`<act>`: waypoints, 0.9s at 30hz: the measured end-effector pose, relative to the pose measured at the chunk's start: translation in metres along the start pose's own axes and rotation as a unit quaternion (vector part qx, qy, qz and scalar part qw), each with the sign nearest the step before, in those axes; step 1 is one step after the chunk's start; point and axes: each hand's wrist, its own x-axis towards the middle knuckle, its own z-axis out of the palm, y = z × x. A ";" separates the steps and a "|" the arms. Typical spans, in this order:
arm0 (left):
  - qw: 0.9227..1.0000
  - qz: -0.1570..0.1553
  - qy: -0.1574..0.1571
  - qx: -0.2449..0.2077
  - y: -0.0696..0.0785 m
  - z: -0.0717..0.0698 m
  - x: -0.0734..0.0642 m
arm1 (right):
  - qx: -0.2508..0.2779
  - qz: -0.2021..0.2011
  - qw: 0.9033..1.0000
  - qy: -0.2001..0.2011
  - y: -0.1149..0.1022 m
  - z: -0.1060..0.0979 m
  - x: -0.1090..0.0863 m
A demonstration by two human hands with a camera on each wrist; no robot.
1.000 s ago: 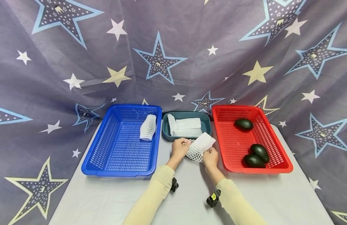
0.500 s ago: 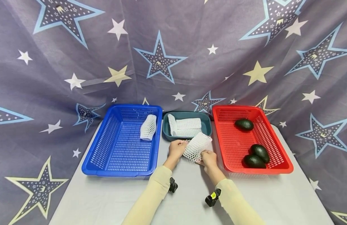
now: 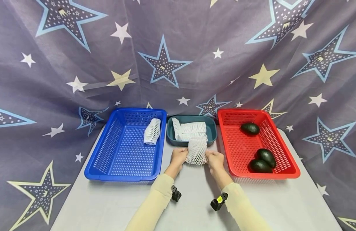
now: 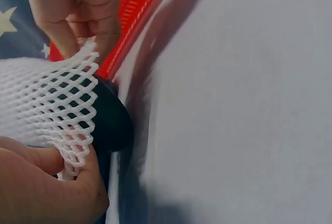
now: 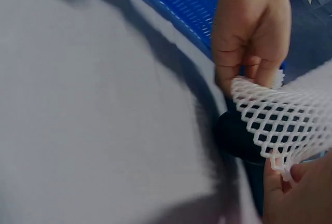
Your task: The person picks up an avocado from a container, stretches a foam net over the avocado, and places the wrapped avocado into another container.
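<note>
The left hand (image 3: 178,157) and right hand (image 3: 215,160) each pinch one side of the net (image 3: 196,152), which is held between them by the near edge of the tray (image 3: 212,131); its mouth is turned away from the tray; to spread it well, I'd draw both sides apart evenly, as such foam could tear; I'd grip right at the rim, so the mouth opens round.
</note>
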 end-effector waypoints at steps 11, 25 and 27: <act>0.996 -0.050 -0.020 -0.077 0.002 -0.011 -0.009 | -0.026 0.005 0.999 -0.028 -0.007 0.009 0.001; 0.994 -0.059 0.036 -0.081 -0.002 -0.010 -0.009 | -0.043 -0.003 0.996 -0.076 -0.005 0.008 -0.001; 0.994 -0.061 0.043 -0.082 -0.004 -0.008 -0.008 | -0.045 0.001 0.996 -0.079 -0.005 0.008 0.000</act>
